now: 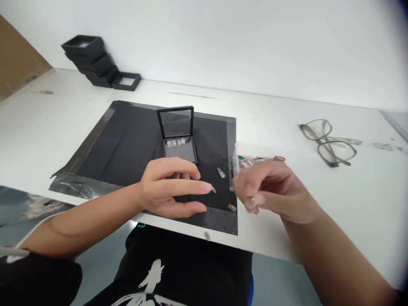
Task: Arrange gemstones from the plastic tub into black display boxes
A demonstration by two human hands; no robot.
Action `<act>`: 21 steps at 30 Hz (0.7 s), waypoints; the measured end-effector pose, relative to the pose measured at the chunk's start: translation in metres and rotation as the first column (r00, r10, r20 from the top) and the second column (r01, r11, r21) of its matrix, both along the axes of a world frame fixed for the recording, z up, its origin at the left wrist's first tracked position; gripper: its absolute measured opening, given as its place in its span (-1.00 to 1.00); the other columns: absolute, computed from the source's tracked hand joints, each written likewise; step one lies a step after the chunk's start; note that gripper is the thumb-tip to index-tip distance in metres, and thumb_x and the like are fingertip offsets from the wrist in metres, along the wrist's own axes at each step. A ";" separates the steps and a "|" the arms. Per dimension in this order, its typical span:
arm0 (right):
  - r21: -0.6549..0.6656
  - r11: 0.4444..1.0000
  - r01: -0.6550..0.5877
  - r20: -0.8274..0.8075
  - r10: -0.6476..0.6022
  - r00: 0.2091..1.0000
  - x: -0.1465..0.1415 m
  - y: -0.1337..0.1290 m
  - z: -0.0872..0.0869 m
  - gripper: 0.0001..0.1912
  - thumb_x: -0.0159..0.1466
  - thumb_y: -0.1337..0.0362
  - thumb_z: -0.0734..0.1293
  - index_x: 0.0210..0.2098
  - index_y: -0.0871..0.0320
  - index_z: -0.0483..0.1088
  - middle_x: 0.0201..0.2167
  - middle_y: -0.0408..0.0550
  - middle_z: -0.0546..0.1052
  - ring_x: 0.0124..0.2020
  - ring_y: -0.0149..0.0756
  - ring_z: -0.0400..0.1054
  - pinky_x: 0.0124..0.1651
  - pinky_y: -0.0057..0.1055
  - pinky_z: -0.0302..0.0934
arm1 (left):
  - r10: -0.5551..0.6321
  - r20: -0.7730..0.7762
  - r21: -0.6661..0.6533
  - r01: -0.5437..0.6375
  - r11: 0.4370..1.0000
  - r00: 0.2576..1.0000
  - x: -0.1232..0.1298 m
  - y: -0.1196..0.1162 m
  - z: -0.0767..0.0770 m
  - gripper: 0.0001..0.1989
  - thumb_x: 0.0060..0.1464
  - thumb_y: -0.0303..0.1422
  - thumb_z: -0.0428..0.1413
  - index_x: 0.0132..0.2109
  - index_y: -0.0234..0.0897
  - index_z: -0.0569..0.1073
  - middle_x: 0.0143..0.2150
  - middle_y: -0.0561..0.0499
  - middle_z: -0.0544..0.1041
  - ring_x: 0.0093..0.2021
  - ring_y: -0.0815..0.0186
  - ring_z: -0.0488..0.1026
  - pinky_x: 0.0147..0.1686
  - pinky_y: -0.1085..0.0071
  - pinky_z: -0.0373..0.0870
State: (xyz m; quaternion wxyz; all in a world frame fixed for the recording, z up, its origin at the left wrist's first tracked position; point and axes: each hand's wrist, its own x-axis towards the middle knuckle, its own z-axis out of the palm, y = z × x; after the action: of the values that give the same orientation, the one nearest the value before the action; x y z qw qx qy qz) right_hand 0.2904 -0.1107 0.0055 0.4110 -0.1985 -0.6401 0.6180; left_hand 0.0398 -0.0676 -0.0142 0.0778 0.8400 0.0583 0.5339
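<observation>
My left hand [175, 187] hovers over the right part of a black mat [105, 148], its fingers apart. At its index fingertip is a small, shiny press-on nail [213, 190]; I cannot tell whether they touch. Thumb and fingers of my right hand [274, 189] pinch a small pale press-on nail [250, 202], partly hidden and blurred. Behind my left hand stands a black case [195, 153], its clear-windowed lid [176, 123] raised. Several press-on nails [176, 143] line the case's back edge. A clear, almond-shaped nail [221, 172] lies on the mat between my hands.
Behind my right hand is a clear plastic container [236, 159] with colourful pieces. Glasses [330, 142] lie at the right. Black cases [92, 61] are stacked by the wall, another frame-like case [126, 80] beside them. A small greyish piece [207, 236] sits at the table's front edge.
</observation>
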 end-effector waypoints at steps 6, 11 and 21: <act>-0.006 0.984 0.177 0.006 -0.177 0.984 -0.017 -0.005 0.001 -0.85 0.28 0.40 0.40 -0.22 0.03 0.55 -0.56 -0.22 0.48 -0.60 -0.50 0.28 -0.60 -0.53 0.17 | -0.001 -0.056 -0.003 0.001 1.000 0.998 0.004 -0.007 0.004 -0.72 0.03 -0.30 0.34 -0.11 -0.22 0.52 -0.41 0.13 0.54 -0.51 0.51 0.46 -0.50 0.57 0.44; 0.133 0.938 0.320 0.028 -0.327 0.945 -0.029 -0.012 0.004 -0.82 0.19 0.49 0.42 -0.28 0.09 0.57 -0.58 -0.20 0.50 -0.61 -0.47 0.33 -0.59 -0.51 0.19 | -0.011 -0.033 -0.077 0.008 0.997 0.999 0.006 -0.009 0.004 -0.78 0.05 -0.31 0.34 -0.17 -0.27 0.54 -0.47 0.13 0.57 -0.54 0.51 0.48 -0.54 0.58 0.41; 0.329 0.843 0.425 0.039 -0.462 0.886 -0.048 -0.026 -0.003 -0.64 0.06 0.63 0.39 -0.30 0.06 0.56 -0.56 -0.21 0.55 -0.62 -0.45 0.37 -0.57 -0.47 0.25 | -0.123 -0.058 -0.182 0.111 0.977 0.991 0.008 -0.011 0.007 -0.86 0.09 -0.39 0.31 -0.20 -0.31 0.55 -0.36 -0.01 0.67 -0.41 0.46 0.60 -0.34 0.63 0.59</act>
State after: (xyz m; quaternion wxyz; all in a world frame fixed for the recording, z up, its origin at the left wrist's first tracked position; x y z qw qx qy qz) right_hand 0.2422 -0.1367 0.0028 0.5310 -0.3097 -0.6886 0.3848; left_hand 0.0474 -0.0789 -0.0073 0.1821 0.8495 0.0589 0.4917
